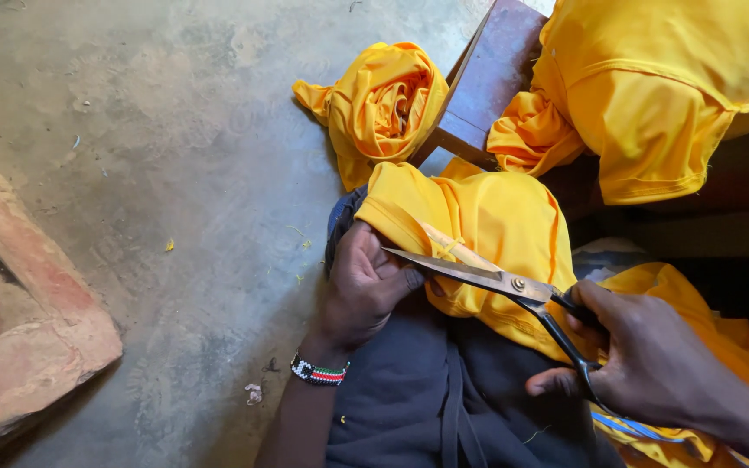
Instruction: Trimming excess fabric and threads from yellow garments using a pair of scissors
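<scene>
Head view: large steel scissors with black loop handles (513, 286) lie across a bright yellow knit garment (487, 225) draped over the person's lap, blades parted and pointing left, tips just beside the left thumb. Right hand (643, 360) grips the black handles, thumb through the upper loop, fingers curled through and under the lower one, clenched on the scissors. Left hand (366, 286) presses on the folded left edge of the yellow garment, fingers curled under the cloth, thumb on top near the blade tips; pinching the fabric. A pale strip, likely a label or seam tape (457, 247), sits on the garment just above the upper blade; cannot tell if the blade touches it. A beaded wristband in black, white, red and green (318, 373) circles the left wrist. Under the garment, dark grey cloth of the person's clothing (426, 399) covers the lap. A blue striped edge (643, 429) shows below the right hand. Farther out, a crumpled ball of the same yellow fabric (383, 104) lies on the grey concrete floor (158, 130), touching a dark brown wooden stool (487, 82). More yellow garments (652, 95) are piled top right, partly on the stool. Small thread scraps (253, 394) dot the floor. A reddish raised concrete step (19, 303) sits at the left edge.
</scene>
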